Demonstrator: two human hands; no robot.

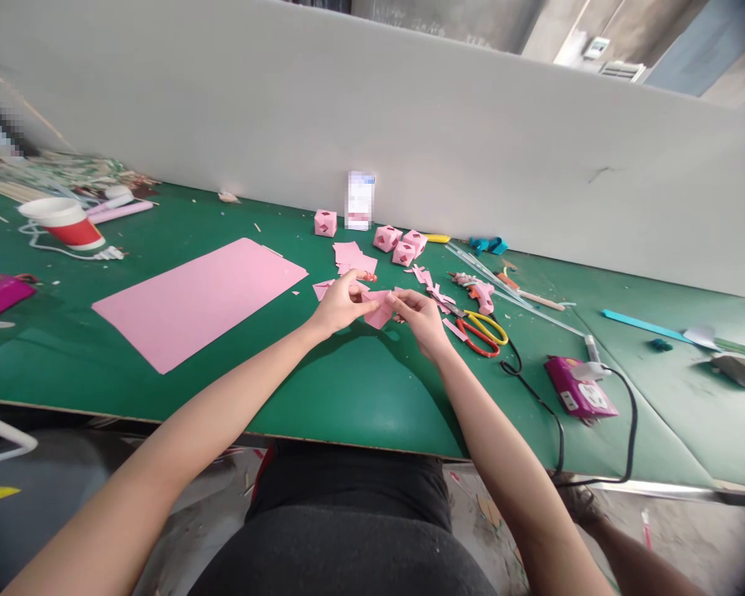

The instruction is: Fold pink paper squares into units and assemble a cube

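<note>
Both of my hands pinch one small folded piece of pink paper [380, 314] above the green table. My left hand [343, 305] grips its left side between thumb and fingers; my right hand [419, 313] has the right side at the fingertips. Just beyond lie small pink paper pieces [349, 255]. Several pink paper boxes with diamond-shaped openings, such as this box [325, 223], stand farther back. To the right are pink paper strips [433, 291], scissors [481, 331] with red and yellow handles, and a pink glue gun [481, 295].
A large pink sheet [199, 302] lies left on the green table [348, 401]. A phone [360, 201] leans against the grey partition [372, 108]. A paper cup [68, 225] stands far left; a magenta box [579, 387] with a black cord sits right. Clear glue sticks [515, 290] lie diagonally.
</note>
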